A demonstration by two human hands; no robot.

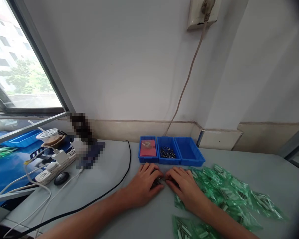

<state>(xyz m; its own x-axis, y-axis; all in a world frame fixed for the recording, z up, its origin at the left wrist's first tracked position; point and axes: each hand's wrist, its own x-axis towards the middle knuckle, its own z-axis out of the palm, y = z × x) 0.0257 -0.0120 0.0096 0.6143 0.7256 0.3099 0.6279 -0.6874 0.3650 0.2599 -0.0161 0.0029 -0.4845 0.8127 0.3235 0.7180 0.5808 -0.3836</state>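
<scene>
My left hand (148, 182) rests on the grey table with its fingers curled round small shiny metal parts (158, 181), partly hidden under the fingers. Close by on the right, my right hand (181, 184) has thumb and fingertips pinched together, almost meeting the left. Whatever sits in that pinch is too small to make out. Green plastic bags (221, 189) holding metal pieces lie beside and under my right forearm. Just beyond both hands stands a blue bin (168, 160) with small dark metal parts in it.
Another blue bin (148, 159) holds a red card, and a third blue bin (192, 162) adjoins on the right. A black cable (99, 197) crosses the table at left. Further left are a power strip (57, 166), a black mouse-like object (61, 178) and white cords.
</scene>
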